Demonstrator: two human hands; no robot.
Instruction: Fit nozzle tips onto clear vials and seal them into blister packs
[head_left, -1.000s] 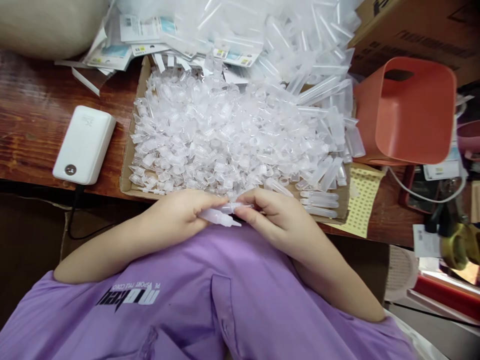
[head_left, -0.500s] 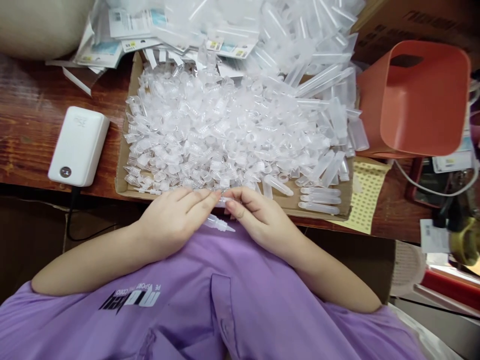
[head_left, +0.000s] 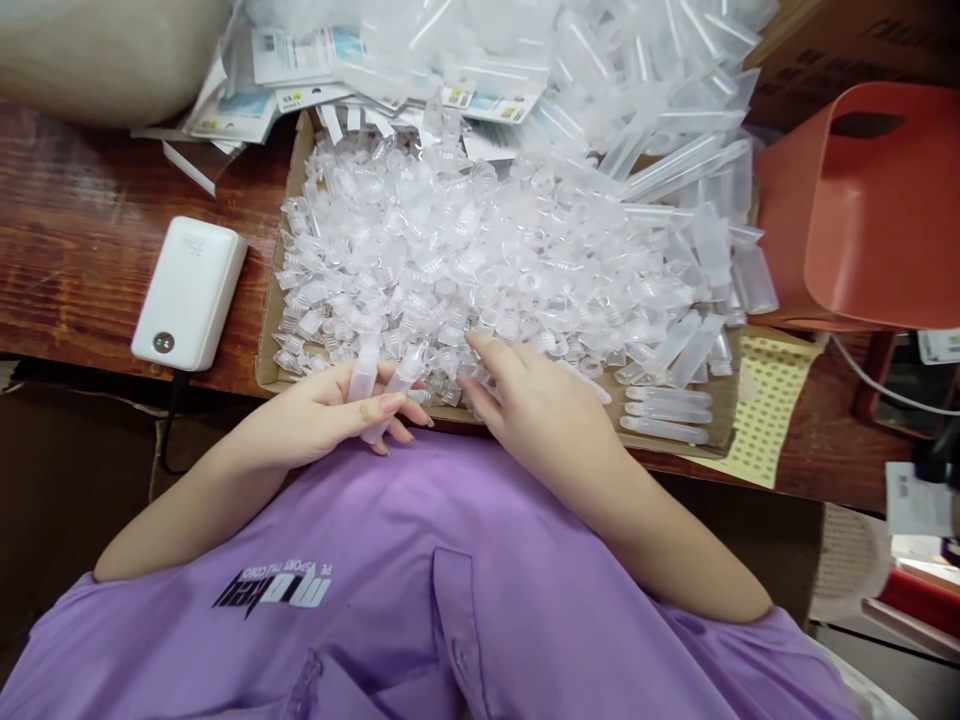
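My left hand (head_left: pixel 330 410) is closed around two translucent plastic tubes, held side by side between thumb and fingers. One tube (head_left: pixel 363 378) stands nearly upright; the other tube (head_left: pixel 397 388) leans right and has a narrow neck. At the front of the shallow cardboard tray (head_left: pixel 271 360), my right hand (head_left: pixel 536 400) reaches into a heap of small clear ribbed nozzle tips (head_left: pixel 420 230). Its thumb and forefinger are apart at the edge of the heap, and nothing shows between them. Several capped-looking slim tubes (head_left: pixel 667 412) lie in a row at the tray's front right corner.
Clear tubes (head_left: pixel 690 170) and printed packets (head_left: pixel 300 60) are piled behind the tray. A white power bank (head_left: pixel 187 290) with a cable lies on the wooden table (head_left: pixel 67 240) at left. To the right stand an orange bin (head_left: pixel 787 220) and yellow dotted paper (head_left: pixel 780 410).
My hands have come apart. The left has turned palm up, showing two tubes, while the right has moved forward to the nozzle tips. The view has shifted slightly left.
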